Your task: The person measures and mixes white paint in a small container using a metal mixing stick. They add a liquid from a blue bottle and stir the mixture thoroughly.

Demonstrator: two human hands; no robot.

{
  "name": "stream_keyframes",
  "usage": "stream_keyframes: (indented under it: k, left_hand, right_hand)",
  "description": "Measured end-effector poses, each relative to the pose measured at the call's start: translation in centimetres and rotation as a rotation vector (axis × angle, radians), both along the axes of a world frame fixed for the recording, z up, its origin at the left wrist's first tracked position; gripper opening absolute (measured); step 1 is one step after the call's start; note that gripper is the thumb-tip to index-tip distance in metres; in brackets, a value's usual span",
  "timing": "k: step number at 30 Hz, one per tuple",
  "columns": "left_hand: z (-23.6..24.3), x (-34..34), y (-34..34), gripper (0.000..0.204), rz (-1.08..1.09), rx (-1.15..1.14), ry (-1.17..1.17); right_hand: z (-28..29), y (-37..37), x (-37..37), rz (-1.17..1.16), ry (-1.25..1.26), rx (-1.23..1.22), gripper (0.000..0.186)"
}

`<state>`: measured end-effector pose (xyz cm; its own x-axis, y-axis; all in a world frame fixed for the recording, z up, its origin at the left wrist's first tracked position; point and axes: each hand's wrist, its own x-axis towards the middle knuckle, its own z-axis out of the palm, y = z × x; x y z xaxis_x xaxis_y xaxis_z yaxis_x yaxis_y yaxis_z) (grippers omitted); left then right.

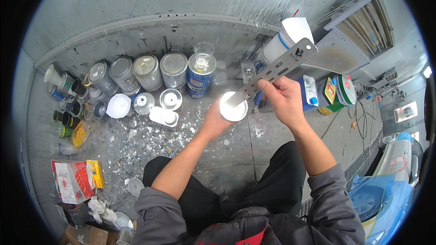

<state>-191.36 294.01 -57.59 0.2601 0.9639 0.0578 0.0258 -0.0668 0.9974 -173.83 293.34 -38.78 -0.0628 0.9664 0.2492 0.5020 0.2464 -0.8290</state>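
My left hand (214, 120) is wrapped round the side of a small cup of white paint (234, 114), holding it up over the floor. Between the thumb and fingers of my right hand (286, 102) is a flat metal paint mixing stick (275, 69) with slots and a hole at its top end. The stick leans up to the right, and its lower end dips into the cup; how deep it goes is hidden. Nearest beyond the cup stand a blue can (200, 75) with a clear cup on top and a white tub (277, 49) with a blue band.
Grey paint cans (146, 73) line the wall, with white-topped containers (164, 116) before them. Cups and a red-and-white packet (75, 181) lie left. Solvent cans (337, 91) stand right, near hoses (363, 122) and a car (390, 177) partly wrapped in blue film. Paint spots cover the floor (177, 147).
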Motion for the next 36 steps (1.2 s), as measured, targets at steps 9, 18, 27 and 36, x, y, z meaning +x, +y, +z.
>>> stream_keyframes:
  k: [9,18,27,36]
  left_hand:
    - [-0.6,0.3,0.0,0.093,0.021,0.003,-0.032]
    - [0.7,0.1,-0.2,0.091,-0.007,-0.02,-0.037]
    - [0.5,0.0,-0.2,0.095,-0.017,-0.023,-0.041]
    - [1.1,0.1,-0.5,0.07,0.034,0.051,-0.091]
  right_hand:
    - [-4.5,-0.1,1.0,-0.064,-0.075,-0.046,0.021]
    - [-3.1,-1.2,0.2,-0.023,0.015,-0.08,0.019]
    - [-1.9,0.5,1.0,-0.052,-0.058,0.028,0.022]
    - [-6.5,-0.2,0.9,-0.074,-0.019,-0.023,0.029]
